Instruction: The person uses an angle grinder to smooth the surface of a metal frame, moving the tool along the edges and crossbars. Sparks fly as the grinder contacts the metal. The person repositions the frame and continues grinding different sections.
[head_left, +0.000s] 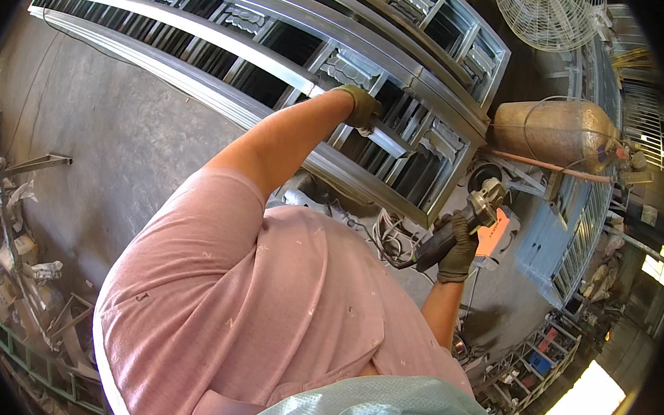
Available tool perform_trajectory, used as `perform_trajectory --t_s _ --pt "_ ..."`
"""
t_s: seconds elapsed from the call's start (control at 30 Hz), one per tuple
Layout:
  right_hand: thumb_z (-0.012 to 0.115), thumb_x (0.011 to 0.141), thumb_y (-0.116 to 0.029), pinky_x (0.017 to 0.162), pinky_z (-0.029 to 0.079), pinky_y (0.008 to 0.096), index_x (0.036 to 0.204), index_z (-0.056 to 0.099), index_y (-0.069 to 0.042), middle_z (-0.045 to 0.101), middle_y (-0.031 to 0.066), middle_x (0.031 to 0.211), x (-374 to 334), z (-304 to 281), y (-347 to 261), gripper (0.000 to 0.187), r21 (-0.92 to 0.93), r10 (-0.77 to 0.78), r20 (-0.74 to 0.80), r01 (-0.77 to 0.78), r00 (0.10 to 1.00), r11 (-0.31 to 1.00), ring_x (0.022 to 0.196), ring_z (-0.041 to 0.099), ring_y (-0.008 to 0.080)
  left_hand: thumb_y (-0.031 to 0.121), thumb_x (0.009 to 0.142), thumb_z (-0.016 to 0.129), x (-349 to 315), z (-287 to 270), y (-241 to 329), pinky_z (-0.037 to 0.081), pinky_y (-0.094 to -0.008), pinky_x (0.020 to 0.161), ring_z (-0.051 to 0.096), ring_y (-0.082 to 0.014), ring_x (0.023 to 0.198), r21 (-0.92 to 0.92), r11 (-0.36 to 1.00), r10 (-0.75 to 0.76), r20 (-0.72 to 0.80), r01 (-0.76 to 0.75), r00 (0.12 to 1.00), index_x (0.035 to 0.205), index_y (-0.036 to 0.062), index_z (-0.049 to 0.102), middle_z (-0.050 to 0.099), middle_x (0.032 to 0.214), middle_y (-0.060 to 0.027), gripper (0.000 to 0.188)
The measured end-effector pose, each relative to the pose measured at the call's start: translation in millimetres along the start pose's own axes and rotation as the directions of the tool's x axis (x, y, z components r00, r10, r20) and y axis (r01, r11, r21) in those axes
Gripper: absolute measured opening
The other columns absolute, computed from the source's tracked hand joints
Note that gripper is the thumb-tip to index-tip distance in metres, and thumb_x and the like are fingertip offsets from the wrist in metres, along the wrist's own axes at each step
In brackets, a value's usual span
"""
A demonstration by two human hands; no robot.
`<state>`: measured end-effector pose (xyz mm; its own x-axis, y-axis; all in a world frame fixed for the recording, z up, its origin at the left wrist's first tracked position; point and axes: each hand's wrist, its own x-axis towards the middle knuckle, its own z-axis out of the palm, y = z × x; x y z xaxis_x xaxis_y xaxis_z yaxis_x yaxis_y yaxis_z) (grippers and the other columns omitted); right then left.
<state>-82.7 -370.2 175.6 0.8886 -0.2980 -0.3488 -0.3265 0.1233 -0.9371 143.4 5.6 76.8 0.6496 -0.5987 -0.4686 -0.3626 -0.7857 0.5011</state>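
My left hand (359,108), in a dark olive glove, is closed around a long silver metal tube (228,41). The tube lies across a stack of metal frames (436,67) with bars and decorative wavy panels. Its right end (390,139) sticks out just past my fingers. In my gloved right hand (457,249) is an angle grinder (489,198), gripped by its dark body, with the metal head pointing up and away from me. The grinder is held to the right of the frames' near corner, apart from the tube.
A rusty gas cylinder (552,133) lies beyond the grinder, near a white wire fan (550,18). Under the grinder is an orange welding-machine-like box (495,237), with coiled cables (393,240) beside it. Scrap (23,261) piles up at left; a metal rack (542,364) stands at lower right.
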Motion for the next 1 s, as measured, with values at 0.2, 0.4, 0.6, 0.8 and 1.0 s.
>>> perform_trajectory --t_s 0.2,0.4,0.6,0.8,1.0 --pt "0.079 0.103 -0.023 0.075 0.062 0.0393 0.124 0.068 0.001 0.076 0.0131 0.098 6 12 -6 0.034 -0.044 -0.026 0.072 0.029 0.997 0.999 0.081 0.074 0.0255 0.048 0.094 0.076 5 11 1 0.056 -0.0515 0.107 0.07 -0.0389 0.13 0.141 0.989 -0.029 -0.118 0.045 0.993 0.128 0.0164 0.083 0.074 0.138 -0.0137 0.047" --pt "0.083 0.099 -0.025 0.075 0.06 0.035 0.117 0.069 -0.003 0.075 0.01 0.095 34 66 -34 0.031 -0.146 -0.024 0.24 0.061 0.97 0.987 0.079 0.073 0.0208 0.04 0.1 0.068 -22 48 22 0.054 -0.048 0.111 0.062 -0.0341 0.137 0.067 0.99 -0.07 -0.555 0.128 0.829 0.131 0.0111 0.077 0.07 0.141 -0.0116 0.043" --pt "0.088 0.087 -0.023 0.078 0.057 0.0342 0.112 0.076 -0.005 0.077 0.0053 0.096 92 157 -49 0.034 -0.439 0.036 0.48 0.205 0.876 0.875 0.082 0.071 0.017 0.02 0.09 0.092 -40 95 62 0.051 -0.0496 0.117 0.059 -0.0302 0.143 -0.725 0.389 0.044 -0.602 -0.569 0.797 0.166 0.0142 0.046 0.063 0.154 -0.013 0.089" --pt "0.095 0.078 -0.034 0.085 0.06 0.0375 0.115 0.077 0.001 0.081 0.0129 0.103 145 267 -2 0.054 -0.606 0.173 0.625 0.334 0.761 0.722 0.089 0.076 0.0209 0.009 0.099 0.083 -21 91 42 0.054 -0.0362 0.112 0.066 -0.0198 0.129 -0.734 -0.329 -0.002 -0.629 -0.595 0.777 0.152 0.0092 0.061 0.07 0.143 -0.0066 0.057" --pt "0.096 0.081 -0.037 0.09 0.062 0.0387 0.121 0.077 -0.002 0.082 0.0131 0.109 149 308 9 0.057 -0.773 0.232 0.598 0.475 0.767 0.421 0.096 0.078 0.0226 0.005 0.088 0.092 -30 102 27 0.052 -0.0392 0.113 0.067 -0.0222 0.129 -0.597 -0.561 -0.138 -0.616 -0.574 0.776 0.14 0.004 0.07 0.075 0.133 -0.007 0.057"
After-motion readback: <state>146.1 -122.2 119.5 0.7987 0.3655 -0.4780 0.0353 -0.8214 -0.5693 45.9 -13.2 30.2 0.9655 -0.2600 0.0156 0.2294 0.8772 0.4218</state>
